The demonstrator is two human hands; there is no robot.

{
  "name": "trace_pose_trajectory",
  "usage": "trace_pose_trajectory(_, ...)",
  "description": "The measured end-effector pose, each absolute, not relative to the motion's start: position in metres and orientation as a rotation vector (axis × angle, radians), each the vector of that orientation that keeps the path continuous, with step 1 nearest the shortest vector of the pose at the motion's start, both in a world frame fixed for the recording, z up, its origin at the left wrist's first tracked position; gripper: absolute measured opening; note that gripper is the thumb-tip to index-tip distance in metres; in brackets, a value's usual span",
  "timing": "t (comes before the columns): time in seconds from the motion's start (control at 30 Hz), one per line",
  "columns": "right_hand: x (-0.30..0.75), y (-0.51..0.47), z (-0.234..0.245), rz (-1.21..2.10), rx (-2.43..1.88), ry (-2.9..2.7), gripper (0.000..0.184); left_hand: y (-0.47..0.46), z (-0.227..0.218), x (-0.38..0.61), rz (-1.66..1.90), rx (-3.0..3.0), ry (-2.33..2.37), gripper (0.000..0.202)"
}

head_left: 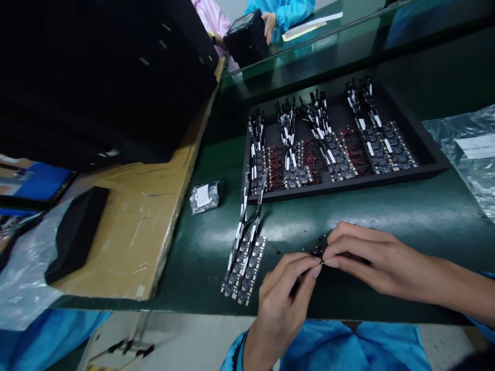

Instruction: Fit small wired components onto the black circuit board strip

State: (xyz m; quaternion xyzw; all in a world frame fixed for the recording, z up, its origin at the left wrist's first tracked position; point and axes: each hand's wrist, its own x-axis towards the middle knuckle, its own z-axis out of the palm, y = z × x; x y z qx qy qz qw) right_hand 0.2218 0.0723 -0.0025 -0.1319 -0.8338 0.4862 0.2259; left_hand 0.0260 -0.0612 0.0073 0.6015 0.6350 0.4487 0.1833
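My left hand (284, 296) and my right hand (361, 255) meet over the green table mat (379, 206) near its front edge. Both pinch a tiny dark part with thin wires (319, 251) between thumb and fingertips. Just left of my hands lie two small circuit boards with white-tagged cables (245, 257), side by side on the mat. Behind them a black tray (429, 149) holds several rows of the same boards with red wires and white tags.
A small silvery bag (206, 196) lies left of the tray. A cardboard sheet (143, 216) carries a black pad (75, 232) and stacked black trays (100, 77). Clear plastic bags (469, 149) lie at the right. Other people in blue and pink sleeves (284, 13) work at the far side.
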Motion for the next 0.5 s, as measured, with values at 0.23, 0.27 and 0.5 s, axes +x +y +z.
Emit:
trace_pose_trajectory(0.23, 0.2221, 0.0727, -0.0026, 1.323, -0.351, -2.306, 0.02, -0.0617, 0.0098, 0.0246, 1.231, 1.802, 1.779, 0.022)
trace_pose_trajectory(0.27, 0.2219, 0.0727, -0.0027, 1.323, -0.354, -2.306, 0.02, -0.0616, 0.0103, 0.0246, 1.219, 1.814, 1.786, 0.024)
trace_pose_trajectory(0.5, 0.2201, 0.0703, -0.0019, 1.307, -0.391, -2.268, 0.021, -0.0595, 0.011, 0.0241, 1.237, 1.87, 1.754, 0.024)
